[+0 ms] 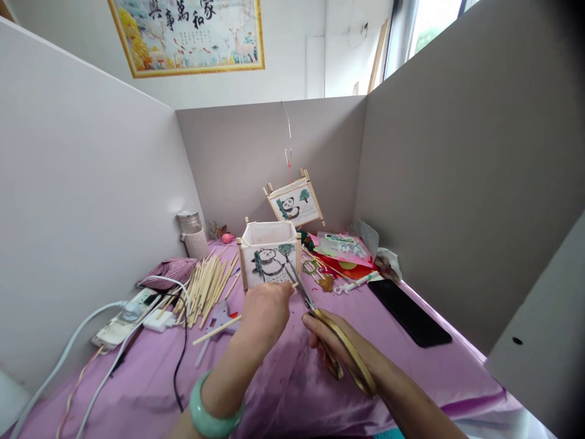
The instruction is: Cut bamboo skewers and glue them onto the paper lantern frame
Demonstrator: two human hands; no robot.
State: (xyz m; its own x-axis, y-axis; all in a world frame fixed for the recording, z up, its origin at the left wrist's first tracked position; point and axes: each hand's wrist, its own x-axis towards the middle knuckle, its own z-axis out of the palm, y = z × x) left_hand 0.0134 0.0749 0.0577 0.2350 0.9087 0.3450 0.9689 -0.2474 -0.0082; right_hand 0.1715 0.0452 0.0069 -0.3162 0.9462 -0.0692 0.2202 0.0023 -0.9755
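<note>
My left hand [267, 311] is closed around a thin wooden stick [214, 332]. One end sticks out to the lower left, and a short tip shows past the fingers on the right. In my right hand [365, 349] are scissors with gold handles [351, 353]. Their blades [299, 286] point up and away, parted a little, beside the stick's short tip; whether they touch it I cannot tell. Just behind stands a white box-shaped lantern [269, 235] with wooden corner posts and a panda drawing. A similar panda lantern [297, 204] hangs tilted from a wire farther back.
Many loose sticks [208, 286] lie left, near a glue gun [222, 317] and a power strip [121, 323] with cables. A jar [194, 235] stands behind. On the right are a black phone [409, 311] and plastic packets [345, 247]. Grey panels enclose the purple-covered table [411, 390].
</note>
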